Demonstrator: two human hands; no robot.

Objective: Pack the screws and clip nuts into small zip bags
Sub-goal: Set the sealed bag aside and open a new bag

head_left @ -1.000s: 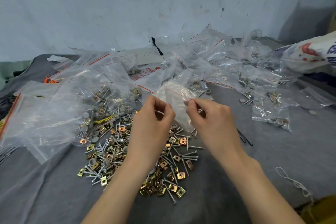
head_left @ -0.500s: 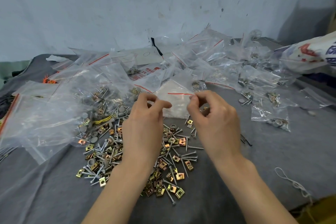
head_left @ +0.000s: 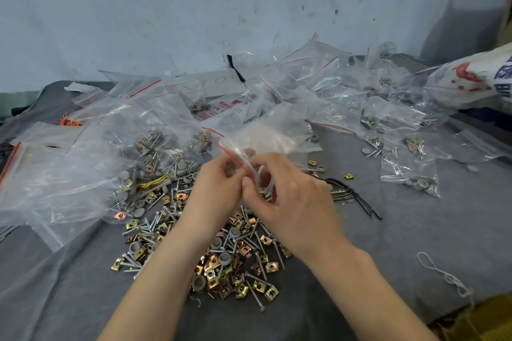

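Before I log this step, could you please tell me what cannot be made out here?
Head view: whether the zip bag holds anything; crumpled film and blur hide it.
Head view: fingertips of the left hand, behind the bag and right hand.
Head view: printed sack, cut off by the right edge.

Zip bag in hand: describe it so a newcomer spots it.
On the grey cloth, find the central pile of screws and clip nuts. Above it the left hand and right hand pinch a small zip bag at its red strip; it alone is off the cloth.
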